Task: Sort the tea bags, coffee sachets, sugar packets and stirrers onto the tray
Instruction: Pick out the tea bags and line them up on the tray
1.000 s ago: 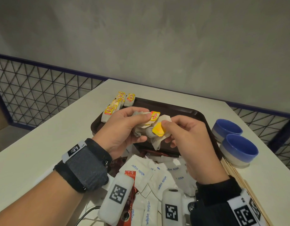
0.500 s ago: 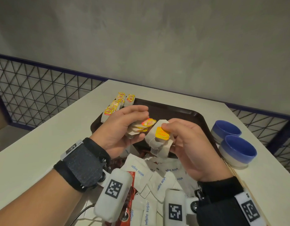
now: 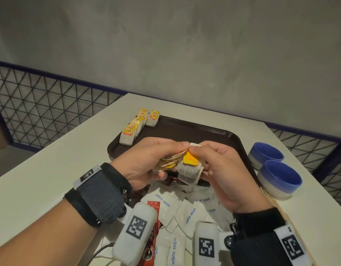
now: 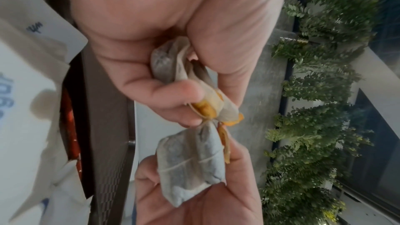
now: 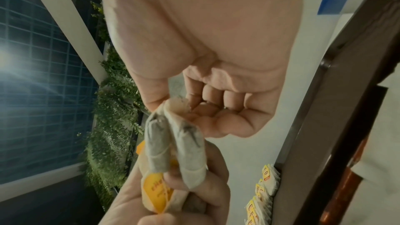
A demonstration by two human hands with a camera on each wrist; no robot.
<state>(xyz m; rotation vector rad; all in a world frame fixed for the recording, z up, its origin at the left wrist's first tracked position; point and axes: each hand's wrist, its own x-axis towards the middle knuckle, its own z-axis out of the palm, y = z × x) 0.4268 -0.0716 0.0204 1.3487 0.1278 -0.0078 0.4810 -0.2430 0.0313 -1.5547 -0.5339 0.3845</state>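
Observation:
Above the dark brown tray (image 3: pixel 208 131), my left hand (image 3: pixel 172 160) grips a small stack of tea bags (image 3: pixel 168 163) between thumb and fingers. My right hand (image 3: pixel 198 160) pinches the top of two more tea bags (image 3: pixel 188 172) with a yellow tag (image 3: pixel 190 159) and holds them against that stack. The left wrist view shows the left hand (image 4: pixel 194 91) curled round its bags (image 4: pixel 166 64). In the right wrist view the pinched pair (image 5: pixel 173 145) hangs from the right hand (image 5: pixel 173 107). A row of tea bags (image 3: pixel 135 127) lies at the tray's far left corner.
White sugar packets (image 3: pixel 186 210) and a red coffee sachet (image 3: pixel 153 206) lie piled at the tray's near end, under my wrists. Wooden stirrers (image 3: pixel 277 206) lie along the tray's right side. Two blue bowls (image 3: pixel 279 177) stand on the white table, right of the tray.
My right hand has moved its tea bags left against the left hand's stack; half a second ago a small gap separated them. Both hands sit slightly lower.

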